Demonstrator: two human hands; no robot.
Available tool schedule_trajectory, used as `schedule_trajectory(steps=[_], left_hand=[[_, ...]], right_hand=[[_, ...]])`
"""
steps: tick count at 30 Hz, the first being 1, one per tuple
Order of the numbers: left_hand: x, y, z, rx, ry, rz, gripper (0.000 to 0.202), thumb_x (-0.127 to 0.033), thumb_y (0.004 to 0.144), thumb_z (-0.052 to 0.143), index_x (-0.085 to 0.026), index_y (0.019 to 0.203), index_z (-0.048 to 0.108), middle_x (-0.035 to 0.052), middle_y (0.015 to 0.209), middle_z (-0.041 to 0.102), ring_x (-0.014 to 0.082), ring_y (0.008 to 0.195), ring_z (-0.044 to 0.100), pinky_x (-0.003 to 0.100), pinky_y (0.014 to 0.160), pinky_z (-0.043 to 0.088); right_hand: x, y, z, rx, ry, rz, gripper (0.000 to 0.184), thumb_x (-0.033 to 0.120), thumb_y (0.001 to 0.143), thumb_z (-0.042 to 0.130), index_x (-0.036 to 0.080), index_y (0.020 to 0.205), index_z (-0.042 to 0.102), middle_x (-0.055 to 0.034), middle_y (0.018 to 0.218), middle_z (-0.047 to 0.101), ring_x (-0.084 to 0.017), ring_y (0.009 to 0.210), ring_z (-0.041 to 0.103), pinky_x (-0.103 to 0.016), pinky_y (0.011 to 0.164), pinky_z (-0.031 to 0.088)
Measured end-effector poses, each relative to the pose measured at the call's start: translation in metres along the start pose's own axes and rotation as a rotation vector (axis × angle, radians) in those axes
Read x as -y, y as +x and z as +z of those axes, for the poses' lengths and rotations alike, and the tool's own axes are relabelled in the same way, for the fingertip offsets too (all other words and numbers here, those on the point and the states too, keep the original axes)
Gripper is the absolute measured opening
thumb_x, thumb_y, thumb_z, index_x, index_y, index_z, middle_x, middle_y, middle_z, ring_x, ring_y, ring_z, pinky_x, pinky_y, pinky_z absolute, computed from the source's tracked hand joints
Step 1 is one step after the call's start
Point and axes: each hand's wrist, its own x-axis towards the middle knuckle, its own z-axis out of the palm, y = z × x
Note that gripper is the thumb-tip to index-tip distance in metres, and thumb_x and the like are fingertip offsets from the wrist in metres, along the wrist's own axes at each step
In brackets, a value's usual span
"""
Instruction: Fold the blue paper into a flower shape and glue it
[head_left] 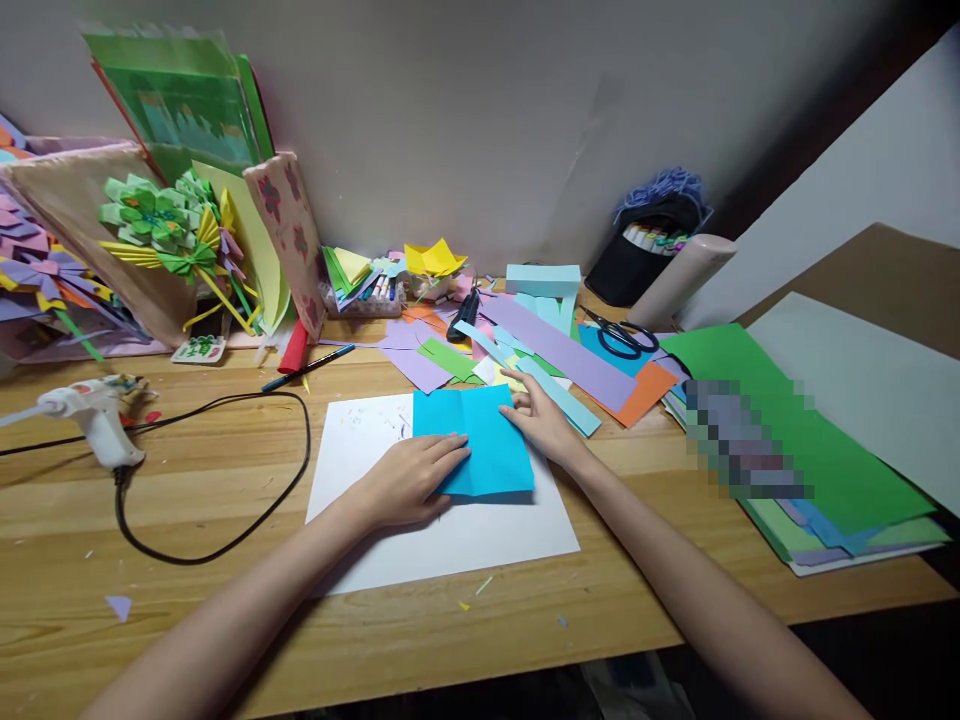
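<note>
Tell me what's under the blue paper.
A white sheet shows beneath the blue paper, on the wooden table. Any marks on the sheet's covered part are hidden.

No readable text, brand or number is showing anywhere. Small white card below the papercraft flowers is carrying green marks with a bit of red; too small to tell if they're characters. White sheet is showing scattered ink specks and strokes toward its upper left, forming no legible letters. Pixelated patch at right is reading as blocks only.
</note>
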Motion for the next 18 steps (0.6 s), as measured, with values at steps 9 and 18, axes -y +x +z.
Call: schedule_trajectory(steps=[9,18], left_hand=[[0.005,-0.001,0.008,-0.098,-0.067,-0.053,0.046,-0.011,0.073,0.049,-0.017,0.119,0.051,0.0133,0.121,0.059,0.0256,0.11,0.057,0.043,0.086,0.05],[0.005,-0.004,0.002,-0.181,-0.213,-0.17,0.044,-0.014,0.077,0.044,-0.022,0.119,0.051,0.0073,0.113,0.065,0.022,0.099,0.062,0.037,0.083,0.049]], right_hand=[[0.018,-0.016,-0.035,0.306,-0.414,-0.418,0.045,0.002,0.071,0.046,0.027,0.105,0.061,-0.0029,0.121,0.053,-0.018,0.12,0.044,-0.039,0.1,0.039],[0.024,-0.016,-0.03,0.461,-0.32,-0.305,0.015,0.02,0.075,0.056,0.025,0.081,0.069,-0.0018,0.11,0.064,-0.021,0.111,0.052,-0.04,0.096,0.038]])
